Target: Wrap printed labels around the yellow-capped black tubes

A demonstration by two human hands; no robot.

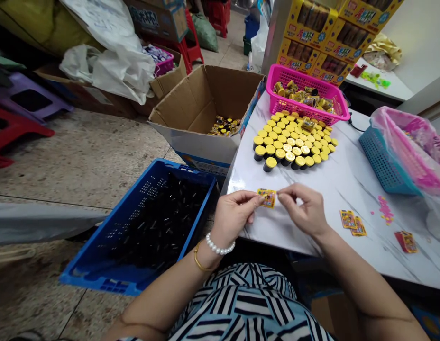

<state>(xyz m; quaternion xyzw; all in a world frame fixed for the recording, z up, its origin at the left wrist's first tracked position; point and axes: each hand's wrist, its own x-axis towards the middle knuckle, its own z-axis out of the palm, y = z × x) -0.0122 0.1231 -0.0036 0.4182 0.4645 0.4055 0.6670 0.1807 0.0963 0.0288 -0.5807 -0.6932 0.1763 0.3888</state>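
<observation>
My left hand (238, 211) pinches the left side of a small yellow printed label (268, 198) above the table's front edge. At the label's right corner is my right hand (302, 208), thumb and forefinger pressed together; whether they grip the label or something tiny is too small to tell. Just beyond stand many small black tubs with yellow lids (289, 142), packed close together, one of them (270, 164) a little apart at the front. Several more yellow labels (352, 222) lie to the right, with a small stack of labels (406, 242) farther right.
A pink basket (308, 105) of wrapped tubs stands behind the group. Left of the table are an open cardboard box (191, 102) and a blue crate (92, 258) of black pieces. A teal basket (387, 158) with pink plastic sits right, near scattered pink bits (385, 210).
</observation>
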